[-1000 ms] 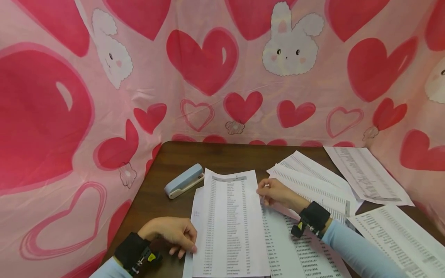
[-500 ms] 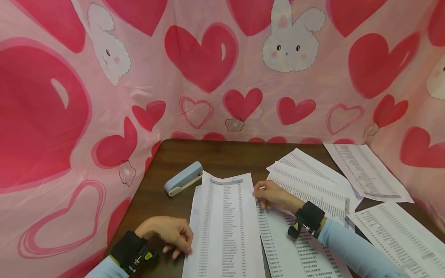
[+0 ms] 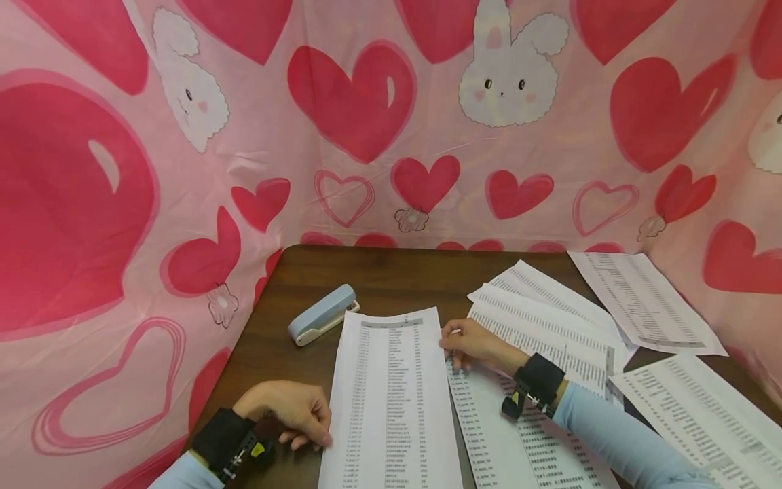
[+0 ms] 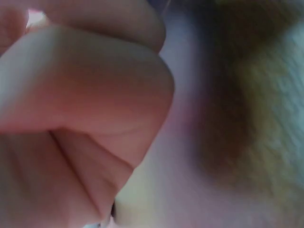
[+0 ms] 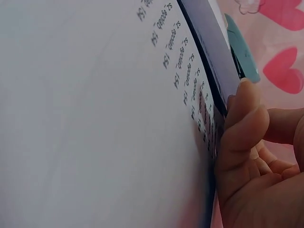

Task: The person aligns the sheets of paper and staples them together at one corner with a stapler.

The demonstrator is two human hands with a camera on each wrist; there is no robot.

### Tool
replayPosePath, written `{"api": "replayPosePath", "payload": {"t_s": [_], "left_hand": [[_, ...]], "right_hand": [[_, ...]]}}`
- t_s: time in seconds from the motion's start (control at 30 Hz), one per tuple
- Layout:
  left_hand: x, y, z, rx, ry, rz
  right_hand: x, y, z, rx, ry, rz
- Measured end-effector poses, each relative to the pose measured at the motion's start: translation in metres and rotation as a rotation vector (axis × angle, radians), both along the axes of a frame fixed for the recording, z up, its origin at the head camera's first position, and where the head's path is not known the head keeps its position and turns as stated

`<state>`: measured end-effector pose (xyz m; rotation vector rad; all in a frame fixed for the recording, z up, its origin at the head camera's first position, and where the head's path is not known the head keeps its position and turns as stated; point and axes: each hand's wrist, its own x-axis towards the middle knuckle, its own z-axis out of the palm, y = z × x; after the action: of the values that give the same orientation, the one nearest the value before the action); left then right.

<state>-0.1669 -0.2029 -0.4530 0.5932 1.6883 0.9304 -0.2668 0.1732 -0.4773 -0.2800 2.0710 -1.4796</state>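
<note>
A printed sheet of paper (image 3: 391,401) lies lengthwise in front of me in the head view, with columns of small text. My left hand (image 3: 287,411) has curled fingers and holds the sheet's lower left edge with its thumb at the rim. At the upper right edge, my right hand (image 3: 476,341) pinches the paper between thumb and fingers. The right wrist view shows these fingertips (image 5: 247,114) at the paper's edge. In the left wrist view, bent fingers (image 4: 85,95) fill the left side, and the paper there is blurred.
A light blue stapler (image 3: 324,314) sits beyond the sheet's top left corner on the dark wooden table (image 3: 403,275). Another printed sheet (image 3: 507,435) lies under my right forearm. Several more papers (image 3: 647,299) spread to the right. A pink heart-patterned cloth (image 3: 366,204) hangs behind.
Both hands have shifted slightly left with the top sheet. It now covers the sheet edge that showed beneath it on the left. The stapler stays in place.
</note>
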Motion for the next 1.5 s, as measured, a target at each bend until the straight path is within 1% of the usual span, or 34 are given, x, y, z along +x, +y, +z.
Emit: {"api": "replayPosePath", "payload": {"t_s": [0.13, 0.23, 0.4, 0.47, 0.57, 0.7, 0.77, 0.9, 1.0, 1.1, 1.2, 1.33, 1.5], "left_hand": [[0.002, -0.003, -0.002, -0.041, 0.015, 0.004], [0.002, -0.005, 0.0, -0.072, 0.039, 0.013], [-0.001, -0.005, 0.01, -0.097, 0.123, 0.042], [-0.004, -0.002, 0.015, -0.098, 0.169, 0.054], [-0.011, 0.008, 0.017, -0.079, 0.247, 0.076], [-0.021, 0.028, 0.015, -0.024, 0.333, 0.107], [-0.023, 0.035, 0.014, -0.006, 0.358, 0.129], [-0.026, 0.042, 0.014, -0.018, 0.403, 0.176], [-0.028, 0.048, 0.014, -0.022, 0.428, 0.211], [-0.03, 0.055, 0.017, -0.025, 0.47, 0.234], [-0.034, 0.064, 0.019, -0.022, 0.533, 0.229], [-0.039, 0.076, 0.025, 0.018, 0.595, 0.211], [-0.043, 0.088, 0.032, 0.048, 0.626, 0.206]], "right_hand": [[0.001, 0.0, 0.001, -0.002, 0.0, 0.012], [0.001, 0.002, 0.003, -0.001, 0.001, 0.014], [-0.002, 0.009, 0.011, -0.012, -0.013, -0.003], [-0.004, 0.012, 0.014, -0.007, 0.003, -0.01], [-0.005, 0.019, 0.019, 0.014, 0.042, -0.031], [-0.006, 0.03, 0.025, 0.025, 0.088, -0.045], [-0.007, 0.033, 0.029, 0.022, 0.104, -0.05], [-0.012, 0.038, 0.035, 0.001, 0.115, -0.066], [-0.015, 0.044, 0.04, -0.01, 0.115, -0.089], [-0.019, 0.05, 0.046, 0.004, 0.119, -0.111], [-0.02, 0.057, 0.053, 0.031, 0.126, -0.116], [-0.02, 0.068, 0.064, 0.044, 0.14, -0.112], [-0.023, 0.083, 0.078, 0.068, 0.168, -0.119]]}}
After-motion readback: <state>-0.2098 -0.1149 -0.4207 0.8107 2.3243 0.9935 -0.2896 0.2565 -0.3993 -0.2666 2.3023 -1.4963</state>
